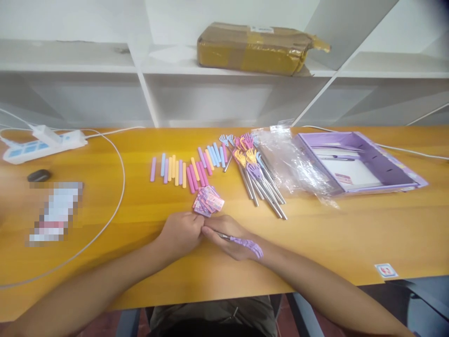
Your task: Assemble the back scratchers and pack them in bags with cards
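Note:
My right hand (229,236) is closed around a purple hand-shaped scratcher (245,243) with a thin metal rod, its claw end lying over my wrist. My left hand (180,231) is closed in a pinch at the rod's other end, touching the right fingers. Just beyond my hands lies a small stack of pink and purple labels (208,201). Farther back a row of pastel tubes (185,169) lies on the yellow table (315,234). Beside them is a heap of more scratchers (257,175) with metal rods.
A crumpled clear plastic bag (294,161) and an open purple box (358,161) lie at the right. A white power strip (42,142) with a cable, a dark small object (38,175) and a blurred card are at the left. A taped cardboard parcel (256,47) sits on the white shelf.

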Available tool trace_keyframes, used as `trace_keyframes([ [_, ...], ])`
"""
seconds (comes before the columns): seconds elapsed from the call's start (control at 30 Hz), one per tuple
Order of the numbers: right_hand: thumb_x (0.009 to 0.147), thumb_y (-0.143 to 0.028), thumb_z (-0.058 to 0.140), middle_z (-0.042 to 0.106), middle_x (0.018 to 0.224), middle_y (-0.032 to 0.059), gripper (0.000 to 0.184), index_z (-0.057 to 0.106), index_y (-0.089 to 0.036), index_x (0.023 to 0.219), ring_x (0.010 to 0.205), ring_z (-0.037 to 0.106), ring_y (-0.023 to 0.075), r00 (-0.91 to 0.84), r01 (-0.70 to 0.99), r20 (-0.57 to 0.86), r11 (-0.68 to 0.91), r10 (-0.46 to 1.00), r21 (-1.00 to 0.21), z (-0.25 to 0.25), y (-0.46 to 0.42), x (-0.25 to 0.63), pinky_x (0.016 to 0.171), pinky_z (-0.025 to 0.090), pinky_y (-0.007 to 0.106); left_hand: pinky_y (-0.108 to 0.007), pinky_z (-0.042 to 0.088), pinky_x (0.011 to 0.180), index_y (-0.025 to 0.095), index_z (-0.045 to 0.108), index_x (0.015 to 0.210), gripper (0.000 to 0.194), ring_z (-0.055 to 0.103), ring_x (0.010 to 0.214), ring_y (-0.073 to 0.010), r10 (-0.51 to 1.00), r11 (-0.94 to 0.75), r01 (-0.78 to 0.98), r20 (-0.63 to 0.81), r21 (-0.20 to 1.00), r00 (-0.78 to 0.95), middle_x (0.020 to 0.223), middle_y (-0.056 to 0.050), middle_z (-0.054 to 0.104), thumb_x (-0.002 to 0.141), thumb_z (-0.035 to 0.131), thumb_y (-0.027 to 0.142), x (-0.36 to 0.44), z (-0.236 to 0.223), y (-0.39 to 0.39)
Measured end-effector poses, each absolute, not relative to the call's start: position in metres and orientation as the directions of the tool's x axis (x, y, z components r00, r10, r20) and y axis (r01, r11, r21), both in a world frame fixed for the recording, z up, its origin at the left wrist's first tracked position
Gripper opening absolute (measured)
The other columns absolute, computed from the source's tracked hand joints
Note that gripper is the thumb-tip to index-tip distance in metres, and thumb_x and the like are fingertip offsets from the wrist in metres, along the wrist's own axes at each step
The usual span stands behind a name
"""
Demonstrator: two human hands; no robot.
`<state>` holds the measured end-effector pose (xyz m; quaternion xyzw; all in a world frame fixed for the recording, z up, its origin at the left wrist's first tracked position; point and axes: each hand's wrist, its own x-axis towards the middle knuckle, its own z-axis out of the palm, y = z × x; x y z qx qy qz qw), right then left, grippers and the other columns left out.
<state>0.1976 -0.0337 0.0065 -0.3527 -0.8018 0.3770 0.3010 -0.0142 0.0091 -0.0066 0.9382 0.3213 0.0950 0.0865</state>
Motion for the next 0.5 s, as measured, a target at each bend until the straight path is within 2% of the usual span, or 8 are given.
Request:
trace_keyframes([
  [0.13, 0.116, -0.033, 0.037, 0.058, 0.077, 0.0014, 0.036, 0.05, -0.022, 0.084, 0.068, 0.051, 0.0151, -0.554, 0.352, 0.257, 0.502, 0.792, -0.79, 0.011, -0.036, 0.198, 0.066, 0.04, 0.03, -0.03, 0.042, 0.059, 0.018, 0.068, 0.076, 0.019, 0.064, 0.063, -0.0222, 0.612, -0.774, 0.585, 0.051, 0.242, 0.789, 0.074, -0.01, 0.073, 0.094, 0.064, 0.024, -0.014, -0.005, 0.015],
  [0.33, 0.112, -0.026, 0.039, 0.048, 0.071, -0.0014, 0.031, 0.039, -0.024, 0.081, 0.061, 0.041, 0.0136, -0.504, 0.379, 0.325, 0.543, 0.8, -0.75, 0.014, -0.034, 0.197, 0.062, 0.034, 0.031, -0.03, 0.028, 0.055, 0.019, 0.065, 0.068, 0.042, 0.053, 0.056, -0.0193, 0.561, -0.827, 0.531, 0.213, 0.184, 0.8, 0.061, -0.009, 0.065, 0.106, 0.051, 0.029, -0.011, 0.003, 0.032],
  [0.5, 0.113, -0.03, 0.038, 0.046, 0.07, -0.0024, 0.032, 0.036, -0.024, 0.081, 0.058, 0.039, 0.0128, -0.439, 0.367, 0.293, 0.467, 0.85, -0.805, 0.015, -0.039, 0.192, 0.059, 0.031, 0.032, -0.032, 0.017, 0.056, 0.02, 0.062, 0.065, 0.04, 0.046, 0.053, -0.0182, 0.524, -0.851, 0.507, 0.294, 0.14, 0.799, 0.057, -0.007, 0.061, 0.103, 0.052, 0.028, -0.01, 0.011, 0.04],
])
